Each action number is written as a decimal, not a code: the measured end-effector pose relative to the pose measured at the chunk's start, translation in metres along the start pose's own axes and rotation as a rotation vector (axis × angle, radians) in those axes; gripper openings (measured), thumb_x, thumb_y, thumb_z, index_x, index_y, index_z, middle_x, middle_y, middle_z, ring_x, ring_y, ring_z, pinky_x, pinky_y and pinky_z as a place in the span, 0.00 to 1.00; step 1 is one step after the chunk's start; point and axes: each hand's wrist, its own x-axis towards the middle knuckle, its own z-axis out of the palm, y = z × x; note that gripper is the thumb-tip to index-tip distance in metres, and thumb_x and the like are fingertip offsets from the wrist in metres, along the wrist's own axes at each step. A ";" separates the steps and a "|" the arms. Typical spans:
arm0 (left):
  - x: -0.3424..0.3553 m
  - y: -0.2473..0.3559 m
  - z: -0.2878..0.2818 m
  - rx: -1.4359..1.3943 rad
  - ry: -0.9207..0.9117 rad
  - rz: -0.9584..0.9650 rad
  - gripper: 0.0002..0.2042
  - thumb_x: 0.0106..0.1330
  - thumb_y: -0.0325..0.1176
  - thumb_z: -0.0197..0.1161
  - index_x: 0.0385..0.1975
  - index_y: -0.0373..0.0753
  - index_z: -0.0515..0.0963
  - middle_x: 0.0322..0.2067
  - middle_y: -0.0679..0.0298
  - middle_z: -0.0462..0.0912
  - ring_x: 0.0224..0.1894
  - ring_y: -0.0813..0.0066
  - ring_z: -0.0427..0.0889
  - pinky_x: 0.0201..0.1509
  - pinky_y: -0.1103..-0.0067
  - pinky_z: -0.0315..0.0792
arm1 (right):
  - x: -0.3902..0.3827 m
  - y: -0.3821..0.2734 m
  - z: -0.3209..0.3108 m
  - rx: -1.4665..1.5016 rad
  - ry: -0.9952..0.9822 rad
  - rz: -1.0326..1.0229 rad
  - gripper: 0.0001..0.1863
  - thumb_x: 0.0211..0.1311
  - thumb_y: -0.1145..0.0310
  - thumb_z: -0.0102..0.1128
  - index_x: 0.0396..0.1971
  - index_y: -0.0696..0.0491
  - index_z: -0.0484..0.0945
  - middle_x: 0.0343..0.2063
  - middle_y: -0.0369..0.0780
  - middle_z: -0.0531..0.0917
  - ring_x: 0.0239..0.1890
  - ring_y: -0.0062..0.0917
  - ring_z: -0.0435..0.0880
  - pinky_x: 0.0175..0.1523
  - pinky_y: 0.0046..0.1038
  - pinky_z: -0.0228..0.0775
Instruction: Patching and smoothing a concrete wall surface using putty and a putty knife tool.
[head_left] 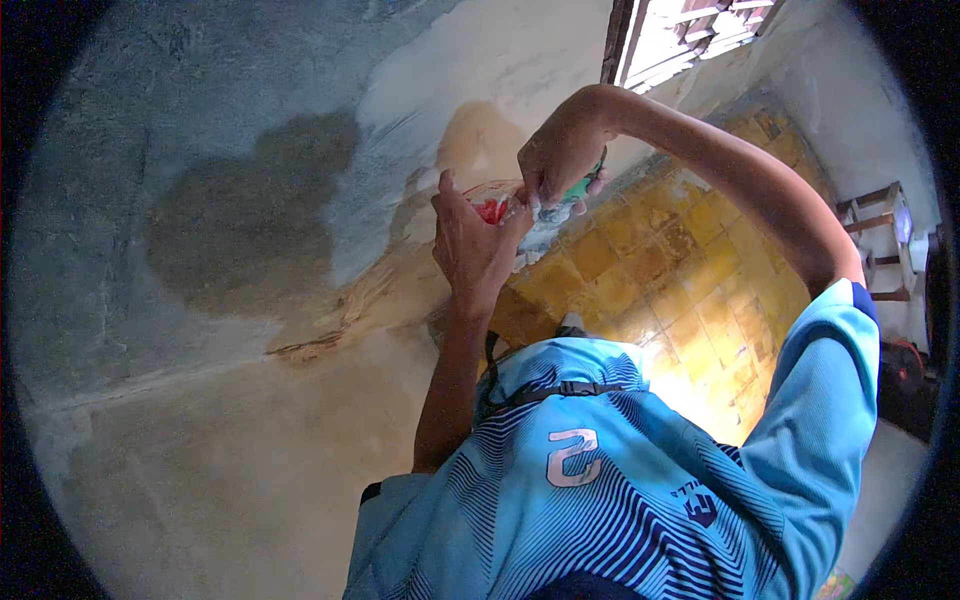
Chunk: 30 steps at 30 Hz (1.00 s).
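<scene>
My left hand [472, 245] is raised near the wall, thumb up, its fingers closed around a red object [490, 210] with a clear, shiny part; its exact kind is hard to make out. Close beside it, my right hand [568, 150] bends down from above, its fingers wrapped round a green object [582, 188], perhaps a handle. The two hands nearly touch. Between and just below them shows a whitish-grey lump [548, 215], possibly a bag or paste; its lower part runs toward the wall's foot. What the fingers press on is partly hidden.
The wall [240, 90] to my left has grey and pale patches, with a rough brown crack [330, 340] low down. Yellow tiles [690, 250] cover the floor. A barred window [690, 40] is at the upper right. A wooden stool [880, 240] stands far right.
</scene>
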 end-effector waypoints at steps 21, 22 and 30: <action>0.018 -0.045 -0.009 -0.289 -0.090 -0.047 0.46 0.57 0.58 0.63 0.64 0.28 0.53 0.54 0.40 0.70 0.59 0.48 0.71 0.60 0.64 0.65 | 0.021 0.117 0.047 0.856 -0.104 -0.316 0.18 0.64 0.68 0.50 0.50 0.61 0.74 0.26 0.46 0.82 0.11 0.16 0.68 0.10 0.17 0.53; 0.018 -0.048 -0.015 -0.434 -0.118 -0.096 0.40 0.61 0.54 0.61 0.64 0.31 0.55 0.51 0.47 0.71 0.54 0.57 0.73 0.56 0.67 0.68 | 0.021 0.122 0.057 0.976 -0.121 -0.412 0.19 0.63 0.67 0.50 0.51 0.62 0.73 0.26 0.47 0.82 0.11 0.16 0.68 0.10 0.17 0.53; 0.033 -0.128 -0.020 -0.729 -0.142 -0.203 0.32 0.67 0.54 0.56 0.58 0.32 0.61 0.49 0.56 0.71 0.54 0.70 0.69 0.61 0.74 0.61 | 0.012 0.109 0.128 1.199 0.387 -0.685 0.19 0.62 0.63 0.55 0.45 0.64 0.75 0.24 0.47 0.81 0.12 0.19 0.72 0.11 0.19 0.57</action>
